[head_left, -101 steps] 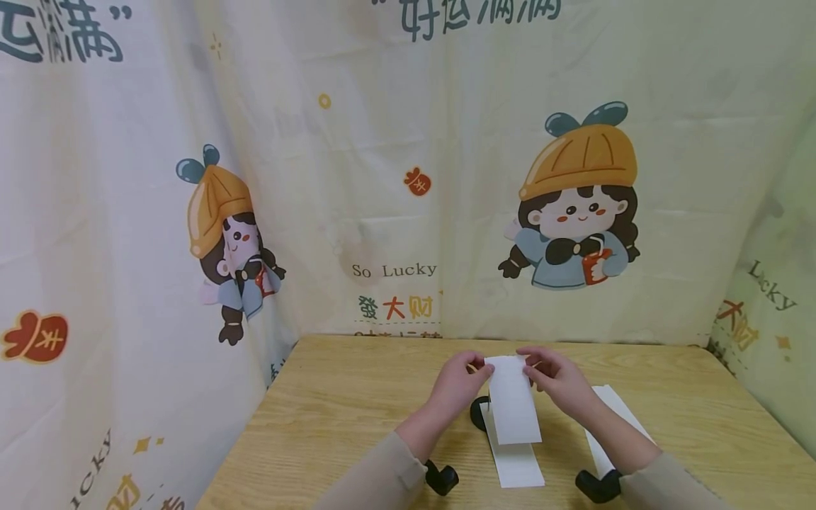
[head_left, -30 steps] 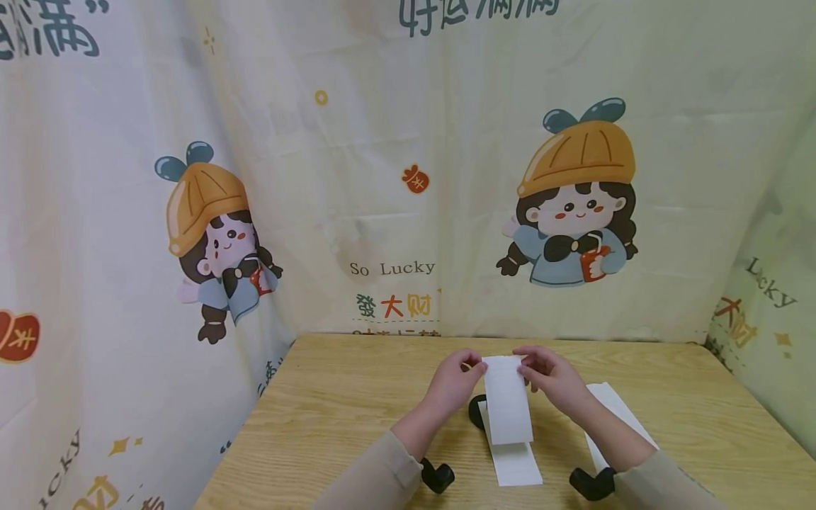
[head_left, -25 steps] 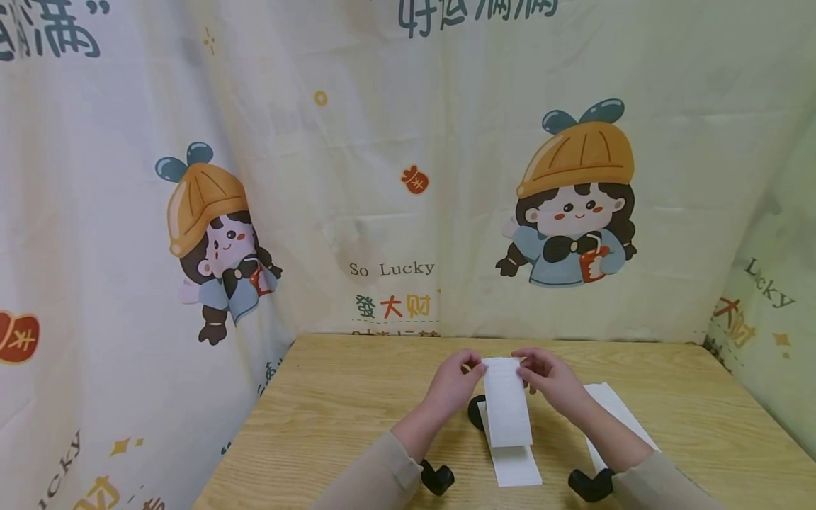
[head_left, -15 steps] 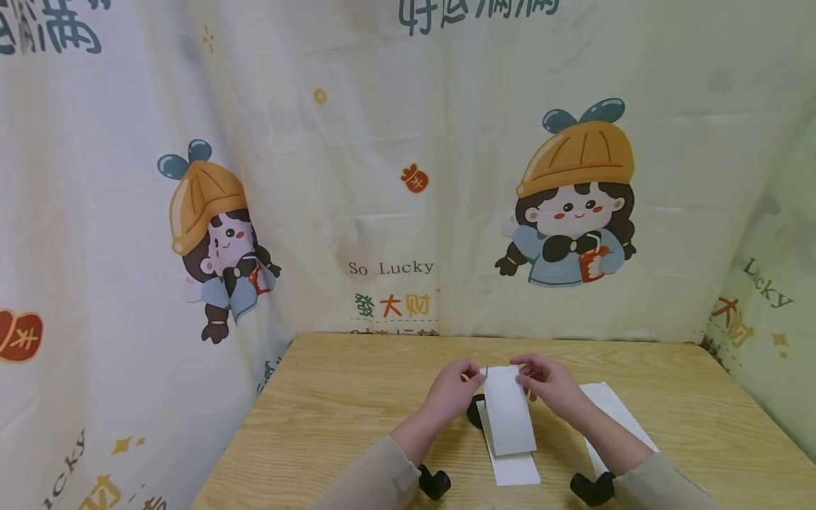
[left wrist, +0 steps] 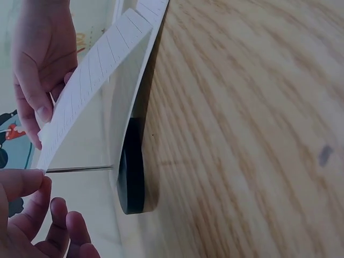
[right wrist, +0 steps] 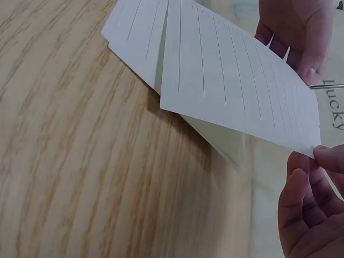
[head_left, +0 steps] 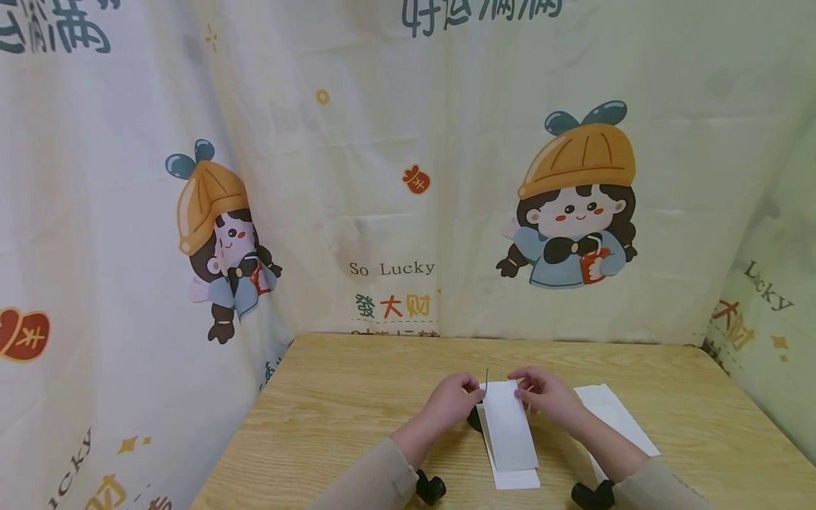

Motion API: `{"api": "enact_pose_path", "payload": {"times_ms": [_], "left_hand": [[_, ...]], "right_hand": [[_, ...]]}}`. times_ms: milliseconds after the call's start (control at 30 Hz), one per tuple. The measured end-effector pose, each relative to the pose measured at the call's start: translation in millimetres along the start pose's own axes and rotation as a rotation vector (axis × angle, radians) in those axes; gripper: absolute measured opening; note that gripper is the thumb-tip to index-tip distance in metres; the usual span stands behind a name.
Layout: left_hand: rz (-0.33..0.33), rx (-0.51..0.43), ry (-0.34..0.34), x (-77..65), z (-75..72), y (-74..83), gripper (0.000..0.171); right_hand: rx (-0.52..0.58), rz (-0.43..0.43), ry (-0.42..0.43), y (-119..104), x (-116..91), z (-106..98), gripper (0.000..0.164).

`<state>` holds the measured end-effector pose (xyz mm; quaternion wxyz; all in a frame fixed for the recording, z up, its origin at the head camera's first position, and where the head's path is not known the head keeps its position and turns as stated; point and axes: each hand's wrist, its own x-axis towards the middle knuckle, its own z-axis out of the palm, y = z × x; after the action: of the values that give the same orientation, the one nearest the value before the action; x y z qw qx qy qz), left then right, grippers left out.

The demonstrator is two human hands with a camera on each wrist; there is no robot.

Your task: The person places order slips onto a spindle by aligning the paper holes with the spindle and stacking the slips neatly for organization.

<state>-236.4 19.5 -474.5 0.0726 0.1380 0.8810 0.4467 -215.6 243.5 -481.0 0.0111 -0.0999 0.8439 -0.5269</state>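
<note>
A ruled white paper slip (head_left: pixel 510 432) is held at its far edge by both hands, its near end sloping down. My left hand (head_left: pixel 451 402) pinches its far left corner; my right hand (head_left: pixel 547 398) pinches the far right one. Close to the left thumb, a thin metal spike (left wrist: pixel 80 170) rises from a round black base (left wrist: pixel 131 177). The spike's tip (right wrist: pixel 329 86) sticks out above the slip, apparently through it. Another white slip (head_left: pixel 518 482) lies low beneath, over the base. Whether the spike pierces that lower slip is hidden.
More white paper slips (head_left: pixel 615 418) lie on the wooden table (head_left: pixel 344 397) to the right, partly under my right forearm. A printed cloth curtain (head_left: pixel 357 212) hangs behind the table and along both sides. Black camera mounts (head_left: pixel 431 487) sit at my wrists.
Both hands have lowered the upper slip towards the table and the lower slip. The spike's tip now stands out above the slip's far left corner, where it was hidden before.
</note>
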Motion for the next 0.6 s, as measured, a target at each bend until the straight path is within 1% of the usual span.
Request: {"api": "enact_pose_path", "payload": {"times_ms": [100,333,467,600], "left_hand": [[-0.027,0.007,-0.005,-1.0,0.7,-1.3,0.013],[-0.03,0.026,-0.027,-2.8,3.2,-4.7,0.014],[-0.033,0.049,-0.032,-2.6,5.1,-7.8,0.014],[-0.05,0.044,-0.047,-2.4,6.6,-10.2,0.015]], "right_hand": [[-0.012,0.013,-0.005,0.8,-0.3,2.1,0.034],[-0.044,0.066,-0.014,4.6,-0.8,5.7,0.032],[-0.036,0.07,-0.04,7.7,-0.6,6.2,0.032],[-0.028,0.058,-0.069,12.9,-0.2,7.1,0.031]]}}
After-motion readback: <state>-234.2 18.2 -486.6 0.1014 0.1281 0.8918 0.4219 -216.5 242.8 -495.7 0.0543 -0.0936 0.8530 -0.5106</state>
